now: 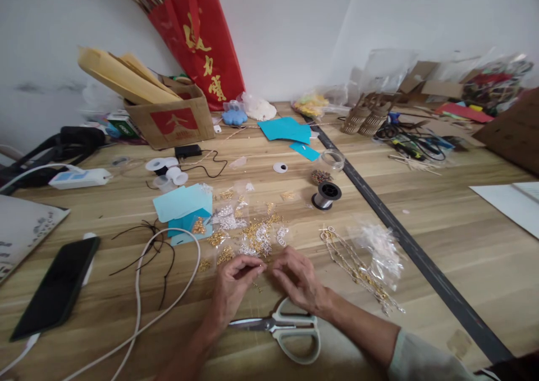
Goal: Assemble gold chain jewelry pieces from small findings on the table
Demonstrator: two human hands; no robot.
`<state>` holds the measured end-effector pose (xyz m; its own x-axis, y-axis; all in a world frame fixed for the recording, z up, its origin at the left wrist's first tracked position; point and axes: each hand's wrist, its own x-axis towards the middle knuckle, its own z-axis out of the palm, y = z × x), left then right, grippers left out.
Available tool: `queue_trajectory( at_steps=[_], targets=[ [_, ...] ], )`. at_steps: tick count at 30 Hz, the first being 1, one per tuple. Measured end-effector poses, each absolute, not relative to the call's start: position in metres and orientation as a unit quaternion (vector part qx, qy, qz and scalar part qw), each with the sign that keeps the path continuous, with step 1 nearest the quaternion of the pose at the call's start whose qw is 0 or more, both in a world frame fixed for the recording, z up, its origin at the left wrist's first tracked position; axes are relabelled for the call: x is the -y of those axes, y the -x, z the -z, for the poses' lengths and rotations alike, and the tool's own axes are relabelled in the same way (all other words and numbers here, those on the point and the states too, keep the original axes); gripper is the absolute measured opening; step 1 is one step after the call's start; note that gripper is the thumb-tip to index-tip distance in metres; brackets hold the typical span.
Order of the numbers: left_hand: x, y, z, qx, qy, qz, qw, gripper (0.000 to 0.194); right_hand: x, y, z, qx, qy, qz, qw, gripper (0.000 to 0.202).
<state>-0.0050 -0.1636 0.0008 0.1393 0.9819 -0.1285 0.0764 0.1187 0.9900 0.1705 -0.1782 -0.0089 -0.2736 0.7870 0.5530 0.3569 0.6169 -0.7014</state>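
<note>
Both hands are low in the middle of the head view, just in front of small gold and silver beads [261, 232]. The fingertips of my left hand [238, 280] are pinched together on something tiny and gold-coloured, too small to name. Close to its right, my right hand [297, 277] curls with thumb and fingertips near each other; what they hold, if anything, is too small to see. White-handled scissors [296, 333] lie below the hands, blades pointing left. Bead chains [353, 263] and a clear bag of pale pieces [381, 249] rest right of my right hand.
A black wire spool [326, 194] stands beyond the hands. Blue cards [183, 204], a white cable [138, 291] and a black phone [56, 288] lie left. Behind are a cardboard box [185, 114] and a red bag [219, 38]. A dark strip [387, 215] crosses the table.
</note>
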Motion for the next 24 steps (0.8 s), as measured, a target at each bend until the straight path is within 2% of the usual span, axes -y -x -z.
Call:
queue_trajectory(
  at_steps=[24],
  targets=[
    [0.164, 0.0076, 0.0064, -0.512, -0.513, -0.42, 0.546, 0.006, 0.1771, -0.1715, 0.0093, 0.79, 0.361, -0.21, 0.45, 0.008]
  ],
)
